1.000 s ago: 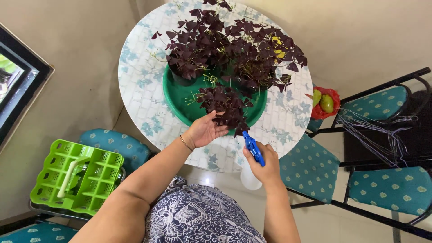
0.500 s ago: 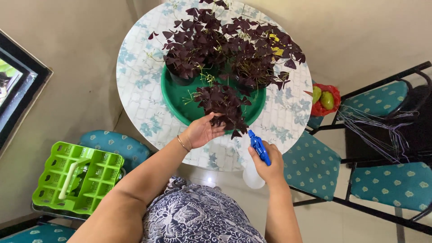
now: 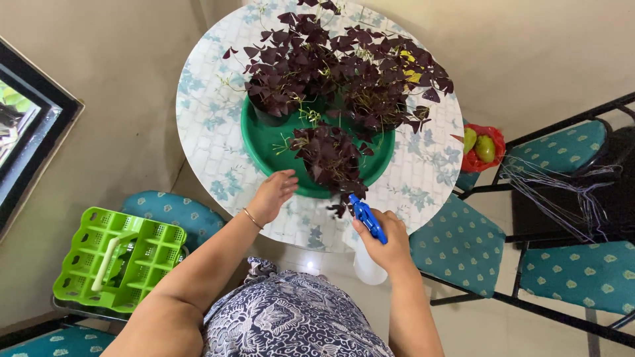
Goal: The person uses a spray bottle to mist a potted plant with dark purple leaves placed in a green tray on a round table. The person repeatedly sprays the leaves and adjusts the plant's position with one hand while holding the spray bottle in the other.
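Blue spray bottle (image 3: 368, 228) clenched in right hand (image 3: 387, 241), nozzle aimed up-left at small purple plant (image 3: 331, 158) in green tray (image 3: 264, 142); left hand (image 3: 270, 194) released, just left of foliage, nearer tray rim

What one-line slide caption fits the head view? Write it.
Right hand aims a blue-nozzled white spray bottle at dark purple potted plants in a round green tray; left hand rests at its rim.

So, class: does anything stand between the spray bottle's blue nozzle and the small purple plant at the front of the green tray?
Nothing visible does. The right hand holds the spray bottle just below the small purple plant; the left hand is off to the side at the green tray.
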